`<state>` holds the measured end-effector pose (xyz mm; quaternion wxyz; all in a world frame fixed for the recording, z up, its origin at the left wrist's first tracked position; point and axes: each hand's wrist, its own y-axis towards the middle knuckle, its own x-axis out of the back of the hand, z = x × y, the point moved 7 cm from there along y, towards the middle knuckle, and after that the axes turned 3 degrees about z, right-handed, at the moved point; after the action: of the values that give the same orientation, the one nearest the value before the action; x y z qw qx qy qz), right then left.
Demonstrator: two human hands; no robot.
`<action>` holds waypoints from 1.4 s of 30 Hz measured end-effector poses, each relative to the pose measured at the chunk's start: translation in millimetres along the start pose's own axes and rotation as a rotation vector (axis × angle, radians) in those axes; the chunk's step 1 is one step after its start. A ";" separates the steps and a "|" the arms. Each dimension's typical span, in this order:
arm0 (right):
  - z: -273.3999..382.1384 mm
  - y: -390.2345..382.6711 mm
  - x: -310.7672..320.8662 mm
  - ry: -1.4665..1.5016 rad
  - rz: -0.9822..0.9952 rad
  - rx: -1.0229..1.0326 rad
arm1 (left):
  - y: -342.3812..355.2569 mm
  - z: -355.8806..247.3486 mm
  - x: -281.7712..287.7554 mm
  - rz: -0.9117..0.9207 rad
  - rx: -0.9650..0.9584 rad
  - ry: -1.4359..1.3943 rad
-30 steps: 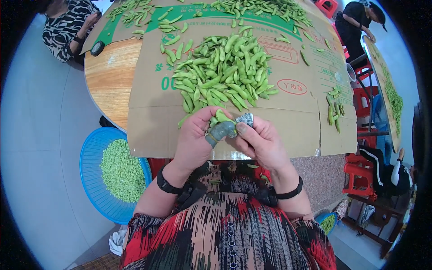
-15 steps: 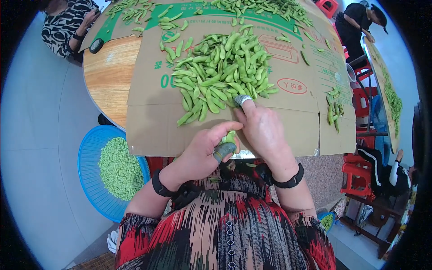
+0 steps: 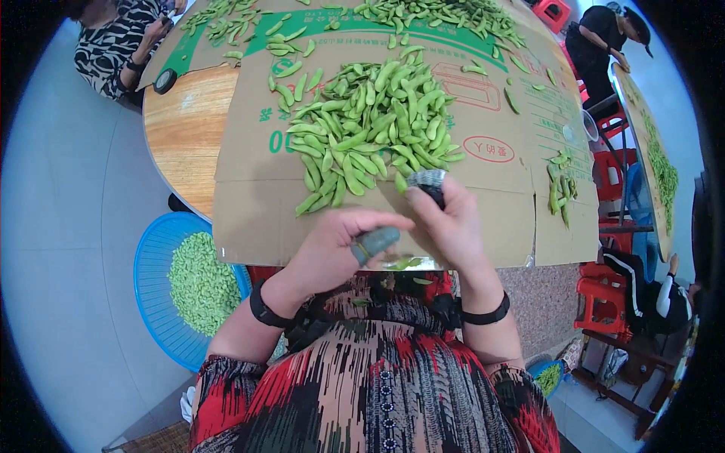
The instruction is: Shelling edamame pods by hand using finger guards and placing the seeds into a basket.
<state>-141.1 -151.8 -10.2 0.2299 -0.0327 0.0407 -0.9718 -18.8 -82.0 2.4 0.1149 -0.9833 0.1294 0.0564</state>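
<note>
Over the near edge of the cardboard, my left hand [image 3: 340, 240] has its index finger stretched out. A grey-green cover with a yellow band [image 3: 375, 243] is on its thumb, and I see nothing held between its fingers. Slightly farther out, my right hand [image 3: 458, 220] is closed in a pinch, with a silvery-grey wrapping [image 3: 427, 182] on a fingertip. A green edamame pod [image 3: 401, 183] is at that fingertip, next to the pile of edamame pods [image 3: 370, 124]. Below the hands, a slightly blurred loose pod [image 3: 405, 264] shows at the table edge.
Printed cardboard [image 3: 483, 204] covers most of the round wooden table [image 3: 185, 128]. A blue basket of shelled beans [image 3: 143, 302] stands low at the left. A small heap of pods [image 3: 560, 189] lies right. Other people work at the far left and right, near red stools [image 3: 602, 302].
My right hand has drawn back slightly from the pile with a pod at its fingertips. The pod in my left hand has left its grip, and a loose pod appears below.
</note>
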 end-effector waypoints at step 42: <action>18.7 -22.7 -22.5 -0.021 0.118 -0.009 | 25.6 4.2 18.2 -0.288 -0.300 -0.137</action>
<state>-129.6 -122.6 9.5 0.2873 -0.0416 0.0447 -0.9559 -8.5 -109.3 -9.7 -0.0175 -0.9916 -0.0305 0.1245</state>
